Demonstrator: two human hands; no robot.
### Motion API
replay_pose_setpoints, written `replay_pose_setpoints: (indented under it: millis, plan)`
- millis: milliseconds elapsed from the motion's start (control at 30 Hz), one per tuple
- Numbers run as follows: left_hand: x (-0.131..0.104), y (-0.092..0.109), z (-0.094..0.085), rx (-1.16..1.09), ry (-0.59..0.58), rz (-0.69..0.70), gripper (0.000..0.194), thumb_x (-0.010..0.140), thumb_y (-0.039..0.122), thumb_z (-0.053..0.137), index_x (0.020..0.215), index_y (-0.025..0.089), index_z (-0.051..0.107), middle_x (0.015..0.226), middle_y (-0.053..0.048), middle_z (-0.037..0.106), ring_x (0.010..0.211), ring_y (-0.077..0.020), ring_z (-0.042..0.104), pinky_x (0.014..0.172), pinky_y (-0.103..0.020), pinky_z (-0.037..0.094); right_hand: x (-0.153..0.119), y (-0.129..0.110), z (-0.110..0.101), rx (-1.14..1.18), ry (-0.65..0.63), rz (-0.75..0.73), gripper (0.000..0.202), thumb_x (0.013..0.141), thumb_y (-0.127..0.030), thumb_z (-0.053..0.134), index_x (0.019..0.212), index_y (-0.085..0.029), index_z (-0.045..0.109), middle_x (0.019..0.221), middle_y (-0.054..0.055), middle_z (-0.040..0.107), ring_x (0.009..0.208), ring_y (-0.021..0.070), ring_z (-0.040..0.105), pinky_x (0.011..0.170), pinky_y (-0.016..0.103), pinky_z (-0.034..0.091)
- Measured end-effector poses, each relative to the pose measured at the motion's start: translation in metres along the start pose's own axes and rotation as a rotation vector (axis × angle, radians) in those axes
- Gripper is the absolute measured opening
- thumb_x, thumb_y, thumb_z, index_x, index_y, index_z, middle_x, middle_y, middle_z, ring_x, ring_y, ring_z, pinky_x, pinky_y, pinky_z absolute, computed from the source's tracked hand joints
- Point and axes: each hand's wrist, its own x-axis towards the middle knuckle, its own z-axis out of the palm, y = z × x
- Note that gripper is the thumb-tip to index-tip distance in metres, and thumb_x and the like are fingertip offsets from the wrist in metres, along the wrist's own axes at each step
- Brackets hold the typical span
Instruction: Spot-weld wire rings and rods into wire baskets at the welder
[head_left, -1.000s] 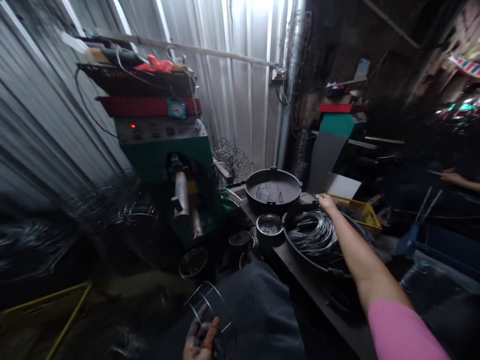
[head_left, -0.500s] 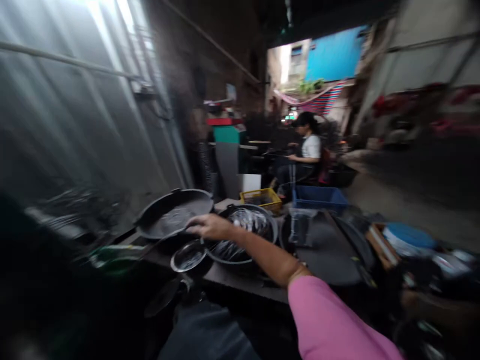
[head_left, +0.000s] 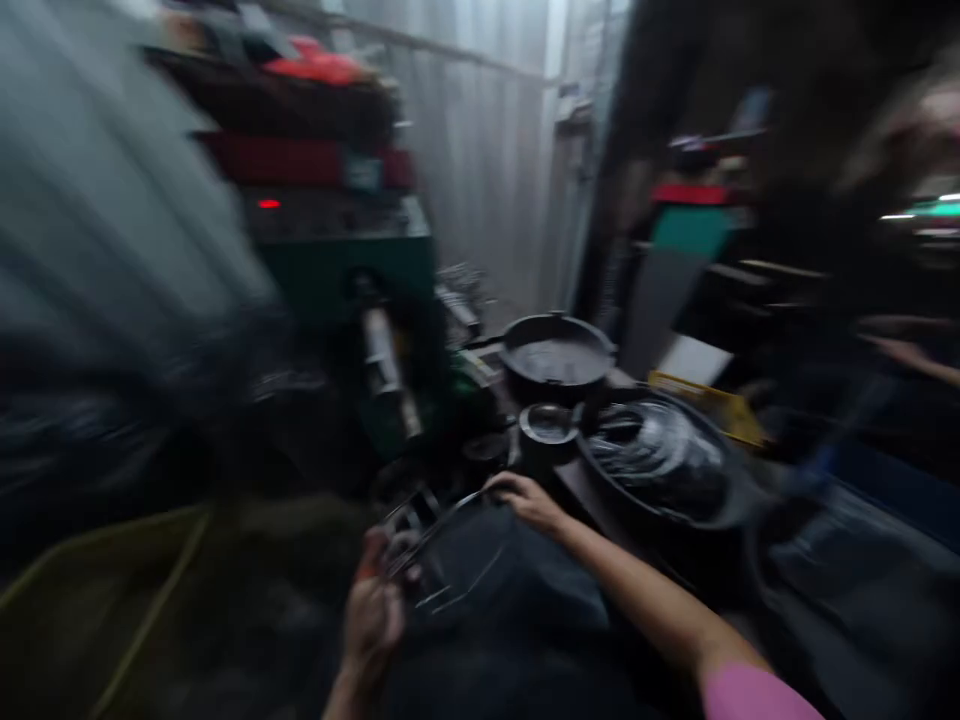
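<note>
Low in front of me, my left hand point(head_left: 371, 610) grips a shiny metal wire frame point(head_left: 412, 525), its exact kind blurred. My right hand point(head_left: 529, 500) pinches the end of a thin metal rod point(head_left: 461, 505), which slants down to the frame. Whether rod and frame are one piece, I cannot tell. Just beyond my right hand is a small round bowl point(head_left: 550, 425). A wide dark pan point(head_left: 660, 520) full of shiny metal pieces stands to its right, and another round pan point(head_left: 559, 375) lies behind.
A green machine point(head_left: 337, 270) with a red light and a protruding shaft stands ahead on the left. At lower left is a yellow-rimmed container point(head_left: 112, 530). A yellow crate point(head_left: 709, 408) sits behind the pans. Another person's arm point(head_left: 911, 352) shows at the right edge.
The view has swung left and down. My right hand has come back from above the pans to near my lap, now with the rod. My left hand has come into view with the wire frame.
</note>
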Motion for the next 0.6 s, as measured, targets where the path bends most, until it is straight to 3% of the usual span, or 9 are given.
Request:
replay_pose_setpoints:
  millis: [67,133,300,467,600]
  plan:
    - [0.009,-0.003,-0.017,-0.154,-0.111,-0.047,0.046,0.067,0.051,0.059,0.097,0.016,0.06,0.069,-0.001,0.058,0.052,-0.0092,0.05,0.043,-0.019,0.04,0.013,0.008,0.004,-0.041,-0.043,-0.011,0.018,0.079,-0.03,0.049,0.09,-0.019,0.059,0.085,0.002,0.058,0.083,0.0157,0.053,0.081,0.03,0.04]
    - [0.02,-0.006,-0.024,-0.301,-0.226,-0.033,0.056,0.064,0.05,0.062,0.106,0.015,0.055,0.065,0.001,0.054,0.047,-0.0056,0.045,0.038,-0.016,0.034,0.022,0.016,0.012,-0.066,-0.07,-0.022,0.022,0.08,-0.035,0.047,0.09,-0.019,0.058,0.083,0.003,0.057,0.081,0.0162,0.053,0.079,0.03,0.041]
    - [0.033,-0.015,-0.031,-0.249,-0.228,0.026,0.066,0.061,0.042,0.068,0.116,0.014,0.046,0.059,0.007,0.046,0.035,-0.0005,0.033,0.032,-0.014,0.024,0.026,0.01,0.03,-0.145,-0.153,0.015,0.025,0.079,-0.04,0.047,0.086,-0.018,0.058,0.078,0.002,0.057,0.077,0.016,0.054,0.073,0.028,0.043]
    - [0.03,-0.023,-0.037,-0.114,-0.26,0.034,0.073,0.062,0.042,0.068,0.123,0.013,0.039,0.057,0.008,0.046,0.034,-0.0021,0.035,0.032,-0.015,0.025,0.037,-0.013,0.039,-0.289,-0.437,-0.051,0.024,0.08,-0.037,0.048,0.082,-0.017,0.061,0.078,0.003,0.061,0.075,0.0159,0.056,0.07,0.026,0.043]
    - [0.024,-0.033,-0.038,-0.025,-0.306,0.052,0.079,0.061,0.041,0.069,0.127,0.014,0.035,0.059,0.007,0.048,0.041,-0.0049,0.04,0.036,-0.017,0.032,0.039,-0.014,0.044,-0.461,-0.684,-0.158,0.021,0.081,-0.032,0.048,0.087,-0.018,0.063,0.08,0.004,0.063,0.073,0.0163,0.057,0.067,0.026,0.042]
